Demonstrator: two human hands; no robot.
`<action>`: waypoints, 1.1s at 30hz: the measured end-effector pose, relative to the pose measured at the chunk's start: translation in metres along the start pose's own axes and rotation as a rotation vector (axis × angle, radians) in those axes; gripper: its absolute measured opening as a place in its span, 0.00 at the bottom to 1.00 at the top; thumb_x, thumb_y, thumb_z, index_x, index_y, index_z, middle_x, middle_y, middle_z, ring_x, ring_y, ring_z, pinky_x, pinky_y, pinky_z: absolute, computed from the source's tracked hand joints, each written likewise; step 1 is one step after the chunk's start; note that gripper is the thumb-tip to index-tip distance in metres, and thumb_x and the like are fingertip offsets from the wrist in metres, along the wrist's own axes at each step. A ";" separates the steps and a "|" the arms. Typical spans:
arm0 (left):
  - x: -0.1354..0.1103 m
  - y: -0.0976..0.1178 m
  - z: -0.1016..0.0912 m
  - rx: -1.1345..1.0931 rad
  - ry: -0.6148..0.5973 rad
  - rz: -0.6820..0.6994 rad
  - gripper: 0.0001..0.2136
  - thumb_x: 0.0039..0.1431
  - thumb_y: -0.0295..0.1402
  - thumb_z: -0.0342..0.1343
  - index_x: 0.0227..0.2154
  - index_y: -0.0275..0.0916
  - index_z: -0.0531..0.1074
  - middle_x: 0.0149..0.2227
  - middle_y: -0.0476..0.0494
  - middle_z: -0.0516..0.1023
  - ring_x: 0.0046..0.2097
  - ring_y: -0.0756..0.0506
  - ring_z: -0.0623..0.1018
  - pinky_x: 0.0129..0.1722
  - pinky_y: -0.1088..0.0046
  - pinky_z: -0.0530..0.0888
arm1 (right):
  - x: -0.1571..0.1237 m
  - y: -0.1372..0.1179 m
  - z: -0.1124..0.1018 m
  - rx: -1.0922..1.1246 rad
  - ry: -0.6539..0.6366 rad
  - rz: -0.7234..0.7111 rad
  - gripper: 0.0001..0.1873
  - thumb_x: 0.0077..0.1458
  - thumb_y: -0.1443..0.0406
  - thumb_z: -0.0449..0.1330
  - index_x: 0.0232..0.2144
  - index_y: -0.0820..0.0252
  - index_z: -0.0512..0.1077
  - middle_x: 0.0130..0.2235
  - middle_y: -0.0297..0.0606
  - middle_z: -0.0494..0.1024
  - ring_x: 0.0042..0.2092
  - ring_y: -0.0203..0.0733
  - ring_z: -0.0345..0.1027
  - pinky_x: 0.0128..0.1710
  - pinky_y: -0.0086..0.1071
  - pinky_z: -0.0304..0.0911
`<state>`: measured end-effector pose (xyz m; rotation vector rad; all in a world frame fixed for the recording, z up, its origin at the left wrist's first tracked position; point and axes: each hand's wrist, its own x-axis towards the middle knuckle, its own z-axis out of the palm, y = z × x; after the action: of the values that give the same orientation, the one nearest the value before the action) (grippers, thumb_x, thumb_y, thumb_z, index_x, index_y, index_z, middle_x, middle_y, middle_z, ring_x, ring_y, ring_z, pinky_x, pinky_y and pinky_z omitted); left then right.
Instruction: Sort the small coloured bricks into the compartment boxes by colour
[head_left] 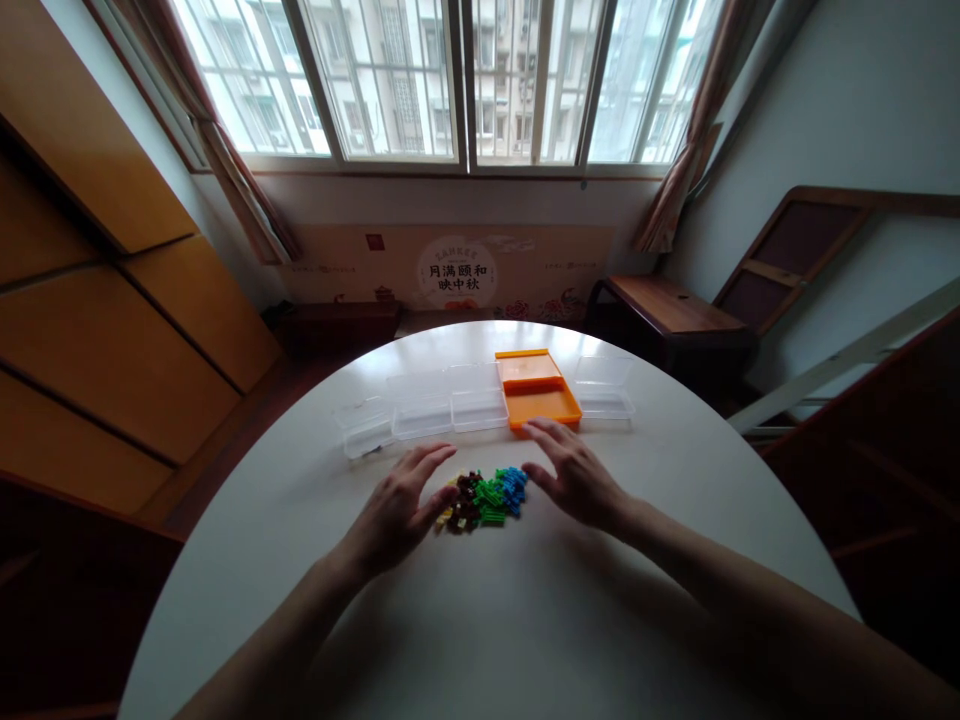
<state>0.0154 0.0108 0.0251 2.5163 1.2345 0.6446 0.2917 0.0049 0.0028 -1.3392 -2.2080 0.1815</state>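
Note:
A small pile of plastic building blocks lies on the white round table, with yellow and dark brown pieces on the left, green in the middle and blue on the right. At the pile's left edge is my left hand, its fingers stretched and apart, the thumb beside the yellow pieces. My right hand is on the other side, also with spread fingers; its thumb is near the blue blocks and its fingertips reach toward the front of the orange box. I see nothing held in either hand.
Behind the pile stand an open orange box and several open clear plastic boxes in a row, one of them at the right. The curved edge of the table surrounds them. A wooden stool-like piece stands beyond, at right.

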 end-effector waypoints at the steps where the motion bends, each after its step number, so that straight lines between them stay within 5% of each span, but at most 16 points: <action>1: -0.002 -0.003 0.004 0.035 -0.056 0.043 0.26 0.64 0.48 0.43 0.58 0.38 0.61 0.60 0.36 0.65 0.60 0.39 0.66 0.58 0.59 0.66 | -0.004 -0.010 0.005 -0.001 -0.075 -0.035 0.31 0.61 0.56 0.52 0.61 0.70 0.58 0.61 0.55 0.61 0.63 0.54 0.54 0.61 0.50 0.55; 6: -0.005 -0.015 0.030 0.252 -0.262 0.200 0.39 0.61 0.56 0.42 0.66 0.32 0.44 0.66 0.31 0.51 0.67 0.36 0.52 0.65 0.55 0.54 | -0.015 -0.037 0.026 -0.052 -0.340 -0.124 0.46 0.58 0.46 0.51 0.63 0.79 0.51 0.65 0.62 0.51 0.67 0.59 0.42 0.65 0.50 0.45; 15: 0.000 -0.006 0.040 0.219 -0.280 0.255 0.39 0.61 0.55 0.43 0.66 0.34 0.41 0.67 0.31 0.50 0.67 0.36 0.52 0.65 0.54 0.53 | -0.011 -0.035 0.035 -0.081 -0.319 -0.141 0.44 0.59 0.47 0.51 0.64 0.77 0.50 0.65 0.61 0.51 0.67 0.58 0.42 0.65 0.51 0.45; 20: -0.003 -0.016 0.007 0.041 -0.098 0.164 0.33 0.59 0.45 0.54 0.63 0.39 0.52 0.63 0.33 0.60 0.62 0.37 0.63 0.59 0.56 0.64 | -0.018 -0.034 0.035 -0.061 -0.164 -0.152 0.38 0.58 0.51 0.56 0.61 0.72 0.57 0.64 0.58 0.57 0.65 0.58 0.48 0.63 0.52 0.51; 24: -0.006 -0.018 -0.019 -0.033 -0.126 0.107 0.10 0.56 0.29 0.54 0.41 0.40 0.71 0.45 0.42 0.74 0.48 0.43 0.73 0.51 0.64 0.70 | -0.022 -0.036 0.032 -0.006 -0.032 -0.136 0.29 0.58 0.57 0.56 0.58 0.66 0.62 0.60 0.54 0.64 0.62 0.55 0.54 0.60 0.51 0.56; 29: -0.008 -0.017 -0.019 -0.031 -0.225 0.121 0.05 0.52 0.25 0.55 0.31 0.40 0.72 0.37 0.47 0.74 0.42 0.46 0.72 0.47 0.68 0.69 | -0.024 -0.038 0.032 0.020 0.027 -0.132 0.24 0.57 0.61 0.58 0.55 0.62 0.65 0.57 0.52 0.66 0.59 0.54 0.57 0.57 0.52 0.59; 33: -0.009 -0.024 -0.014 0.058 -0.171 0.075 0.05 0.53 0.26 0.55 0.32 0.41 0.73 0.37 0.46 0.74 0.42 0.45 0.72 0.46 0.67 0.69 | -0.025 -0.038 0.034 0.021 0.034 -0.134 0.23 0.56 0.63 0.59 0.53 0.63 0.67 0.56 0.51 0.67 0.59 0.54 0.57 0.56 0.51 0.60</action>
<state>-0.0128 0.0186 0.0245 2.6137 1.1191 0.4053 0.2536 -0.0294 -0.0203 -1.1692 -2.2516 0.1306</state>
